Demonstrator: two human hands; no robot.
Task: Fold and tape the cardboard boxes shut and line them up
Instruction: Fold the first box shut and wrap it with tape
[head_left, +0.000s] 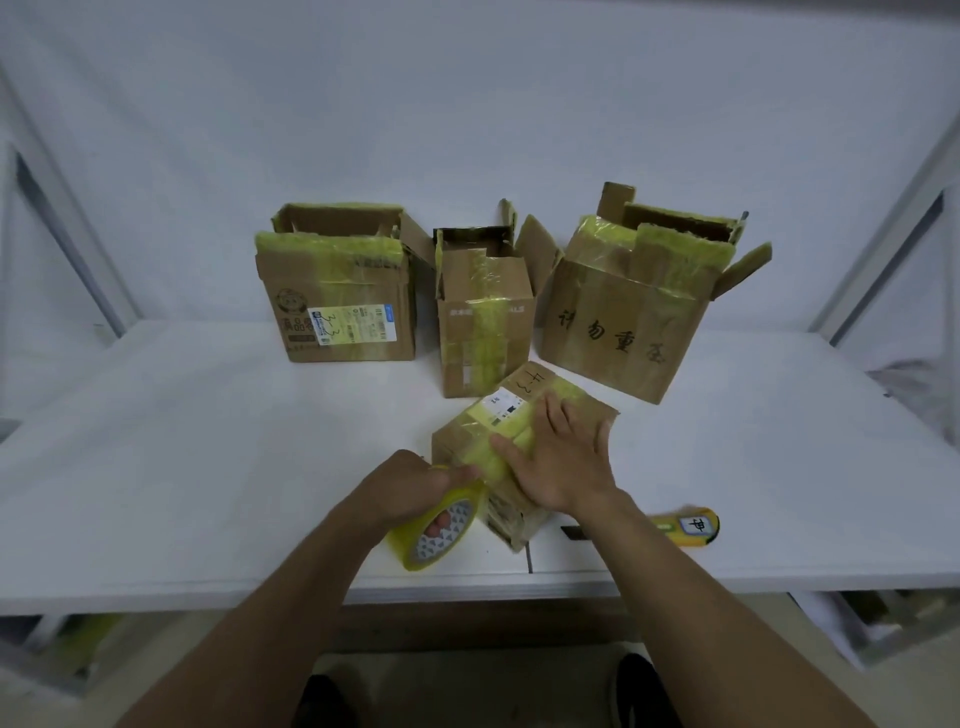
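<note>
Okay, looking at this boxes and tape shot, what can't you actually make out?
Head view:
- Insides of the left box, middle box and right box: hidden by their walls and flaps.
- Top seam of the small box: covered by the right hand.
- Tape roll's free end: under the left hand.
- Yellow object beside the right forearm: blurred, partly covered.
- Label print on the left box: too small.

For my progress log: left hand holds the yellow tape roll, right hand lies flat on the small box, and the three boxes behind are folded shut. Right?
No: the head view shows the three brown cardboard boxes with flaps open. The left hand holds the yellow tape roll; the right hand lies flat on the small taped cardboard box.
</note>
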